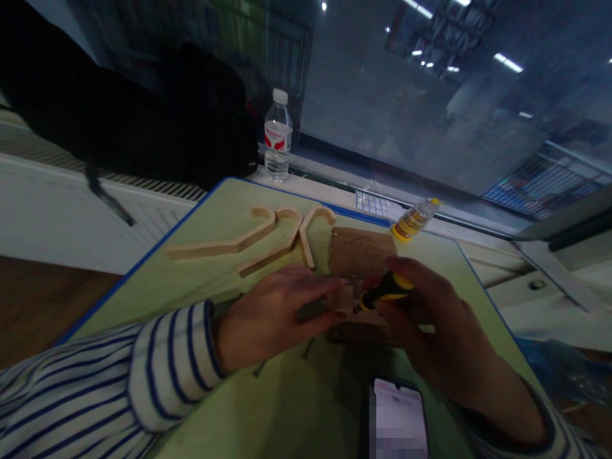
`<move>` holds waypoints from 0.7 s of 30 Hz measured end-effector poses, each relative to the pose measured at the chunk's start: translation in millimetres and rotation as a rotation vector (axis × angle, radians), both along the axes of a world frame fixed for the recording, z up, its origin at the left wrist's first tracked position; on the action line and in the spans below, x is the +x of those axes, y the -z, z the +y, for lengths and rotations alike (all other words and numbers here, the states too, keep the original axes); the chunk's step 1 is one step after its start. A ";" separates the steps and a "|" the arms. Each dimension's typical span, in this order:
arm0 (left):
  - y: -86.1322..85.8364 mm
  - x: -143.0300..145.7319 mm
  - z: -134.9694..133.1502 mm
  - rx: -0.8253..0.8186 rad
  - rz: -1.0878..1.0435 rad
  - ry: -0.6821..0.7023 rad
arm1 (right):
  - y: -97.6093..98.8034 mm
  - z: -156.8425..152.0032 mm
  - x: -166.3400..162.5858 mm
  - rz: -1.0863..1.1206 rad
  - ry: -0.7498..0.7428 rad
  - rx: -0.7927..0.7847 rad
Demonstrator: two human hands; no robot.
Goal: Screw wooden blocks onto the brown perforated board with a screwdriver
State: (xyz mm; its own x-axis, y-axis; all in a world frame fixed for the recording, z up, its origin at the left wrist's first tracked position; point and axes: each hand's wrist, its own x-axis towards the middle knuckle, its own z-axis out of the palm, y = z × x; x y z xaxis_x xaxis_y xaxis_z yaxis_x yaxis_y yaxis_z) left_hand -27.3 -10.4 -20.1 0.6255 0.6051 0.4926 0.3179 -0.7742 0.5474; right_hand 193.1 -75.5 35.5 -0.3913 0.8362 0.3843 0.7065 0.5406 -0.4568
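My right hand (440, 319) is closed round a yellow and black screwdriver (389, 288), its tip pointing left at a small wooden block (340, 298). Thumb and fingers of my left hand (282, 309) pinch that block from the left. Under and behind both hands lies a brown piece with a grooved, wood-like surface (361, 250); its near part is partly covered by my hands. Left of it on the table are several curved pale wooden pieces (243, 239). Whether a screw sits at the screwdriver's tip is too small to tell.
A phone (400, 414) lies near the front of the blue-edged table (201, 223). A glue bottle (415, 220) stands tilted at the back right. Beyond the table are a water bottle (277, 140) and a black bag (191, 115). Screws (259, 368) lie by my left wrist.
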 end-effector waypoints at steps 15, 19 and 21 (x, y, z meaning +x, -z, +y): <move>2.4 -1.2 0.9 0.024 -0.028 -0.008 | 17.9 -7.2 -7.5 -0.053 0.214 0.199; 4.1 -0.5 2.8 0.076 -0.019 -0.015 | 20.1 0.2 -4.4 0.000 0.145 0.201; 4.8 0.0 3.7 0.102 -0.012 -0.019 | 17.7 4.1 -2.8 0.016 0.077 0.206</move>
